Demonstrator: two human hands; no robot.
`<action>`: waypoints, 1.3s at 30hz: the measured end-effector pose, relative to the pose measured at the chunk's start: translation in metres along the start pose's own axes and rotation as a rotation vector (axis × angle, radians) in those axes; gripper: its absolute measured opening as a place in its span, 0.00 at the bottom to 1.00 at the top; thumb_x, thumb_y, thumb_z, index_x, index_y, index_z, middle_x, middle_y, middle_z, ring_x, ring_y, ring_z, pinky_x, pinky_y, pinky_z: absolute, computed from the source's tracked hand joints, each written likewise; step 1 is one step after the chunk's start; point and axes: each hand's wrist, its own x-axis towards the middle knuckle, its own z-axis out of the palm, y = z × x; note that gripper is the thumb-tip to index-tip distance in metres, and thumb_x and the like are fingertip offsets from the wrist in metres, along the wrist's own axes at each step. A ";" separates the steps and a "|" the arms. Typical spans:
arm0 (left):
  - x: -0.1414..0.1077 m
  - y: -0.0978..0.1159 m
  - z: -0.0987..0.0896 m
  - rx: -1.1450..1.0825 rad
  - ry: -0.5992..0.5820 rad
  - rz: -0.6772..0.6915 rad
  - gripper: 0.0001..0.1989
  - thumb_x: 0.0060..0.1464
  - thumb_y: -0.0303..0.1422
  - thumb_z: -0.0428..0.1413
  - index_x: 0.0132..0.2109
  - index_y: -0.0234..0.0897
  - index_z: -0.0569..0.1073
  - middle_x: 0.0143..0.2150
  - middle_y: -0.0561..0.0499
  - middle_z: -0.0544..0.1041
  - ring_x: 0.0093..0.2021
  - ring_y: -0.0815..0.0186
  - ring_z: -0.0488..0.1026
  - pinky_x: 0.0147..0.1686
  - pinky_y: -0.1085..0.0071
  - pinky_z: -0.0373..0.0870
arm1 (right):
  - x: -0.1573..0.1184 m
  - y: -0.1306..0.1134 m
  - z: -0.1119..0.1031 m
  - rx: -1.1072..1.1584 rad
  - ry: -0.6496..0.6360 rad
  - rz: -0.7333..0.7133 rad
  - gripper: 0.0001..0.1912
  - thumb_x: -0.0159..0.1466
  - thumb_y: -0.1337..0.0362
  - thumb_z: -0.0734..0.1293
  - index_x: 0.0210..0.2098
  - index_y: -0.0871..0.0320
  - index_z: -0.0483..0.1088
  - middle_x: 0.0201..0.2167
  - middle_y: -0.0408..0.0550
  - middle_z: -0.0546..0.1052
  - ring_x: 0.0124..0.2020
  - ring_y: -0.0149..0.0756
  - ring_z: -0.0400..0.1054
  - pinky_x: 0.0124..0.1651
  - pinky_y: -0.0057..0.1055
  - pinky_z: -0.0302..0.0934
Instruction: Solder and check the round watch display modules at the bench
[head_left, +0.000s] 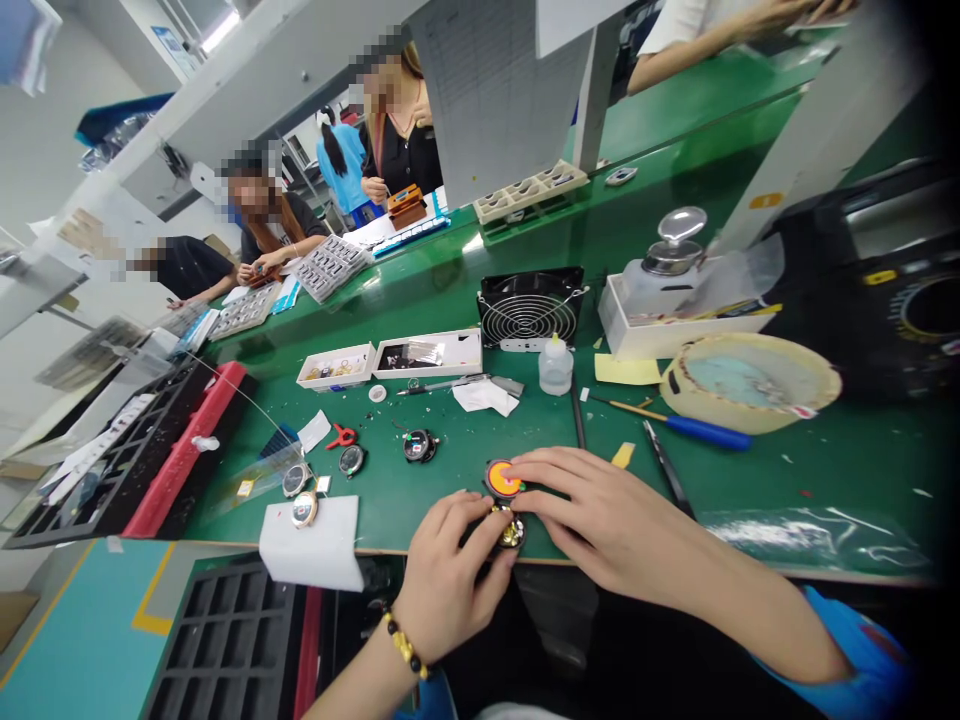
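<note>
On bench [390, 510], curled hands [450, 580] [600, 515], seemingly clasping disc [503, 479]

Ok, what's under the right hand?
The right hand lies over an orange-and-yellow disc in a dark ring, fingertips touching it, on the green bench mat. A gold-coloured round mechanism shows beside the left hand. What lies directly beneath the palm is covered.

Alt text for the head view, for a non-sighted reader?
Two hands work over a green workbench: the right hand rests its fingers on a round orange-and-yellow disc, while the left hand touches a round gold-toned part below it. Similar round parts, a blue-handled screwdriver and a fan sit nearby.
</note>
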 end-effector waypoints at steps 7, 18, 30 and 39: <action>0.000 0.001 0.001 -0.049 0.005 -0.049 0.17 0.66 0.30 0.58 0.60 0.40 0.72 0.55 0.42 0.76 0.57 0.55 0.74 0.60 0.53 0.74 | -0.002 0.006 0.010 -0.064 0.024 0.099 0.18 0.75 0.65 0.60 0.63 0.57 0.68 0.64 0.53 0.72 0.66 0.49 0.65 0.63 0.53 0.68; 0.002 -0.005 -0.004 -0.420 0.031 -0.364 0.32 0.54 0.26 0.68 0.62 0.42 0.65 0.55 0.47 0.77 0.57 0.56 0.75 0.62 0.54 0.71 | 0.028 0.011 -0.006 0.092 -0.114 0.174 0.13 0.69 0.65 0.68 0.53 0.55 0.73 0.53 0.50 0.79 0.56 0.48 0.73 0.57 0.47 0.71; 0.089 -0.081 -0.053 -1.350 -0.164 -0.543 0.43 0.36 0.28 0.78 0.59 0.37 0.71 0.51 0.44 0.78 0.34 0.72 0.76 0.41 0.69 0.72 | 0.094 0.034 -0.038 0.361 -0.011 0.275 0.18 0.70 0.53 0.68 0.54 0.54 0.74 0.58 0.53 0.77 0.60 0.50 0.71 0.64 0.49 0.64; 0.158 -0.122 -0.065 -1.451 -0.177 -0.524 0.32 0.41 0.28 0.74 0.54 0.32 0.74 0.44 0.44 0.81 0.41 0.62 0.80 0.48 0.62 0.74 | 0.124 0.061 -0.035 0.344 0.139 0.313 0.21 0.72 0.48 0.63 0.54 0.55 0.73 0.57 0.54 0.77 0.58 0.48 0.73 0.63 0.47 0.68</action>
